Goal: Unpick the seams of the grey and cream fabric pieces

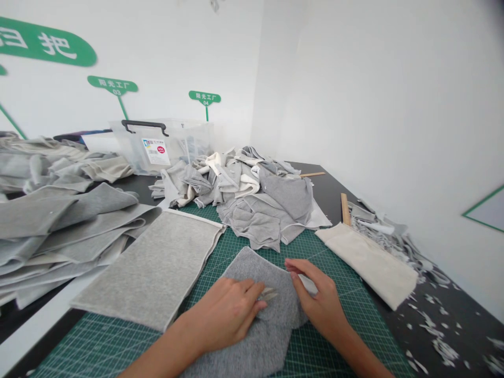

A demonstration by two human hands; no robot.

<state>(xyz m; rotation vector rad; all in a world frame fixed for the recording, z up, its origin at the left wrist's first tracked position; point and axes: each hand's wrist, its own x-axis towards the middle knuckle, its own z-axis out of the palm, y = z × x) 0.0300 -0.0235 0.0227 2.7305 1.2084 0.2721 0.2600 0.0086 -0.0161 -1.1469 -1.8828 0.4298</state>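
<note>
The left hand (232, 310) is clamping a small silvery pointed tool (270, 293); the right hand (319, 295) is pinching grey angular cloth (273, 328) beneath its fingers.

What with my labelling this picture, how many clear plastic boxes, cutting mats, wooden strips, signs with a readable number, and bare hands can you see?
Clear plastic box: 1
Green cutting mat: 1
Wooden strips: 2
Signs with a readable number: 2
Bare hands: 2
Total: 8

Mottled grey fabric (275, 326) lies on the green mat (348, 286), apparently folded over.
</note>
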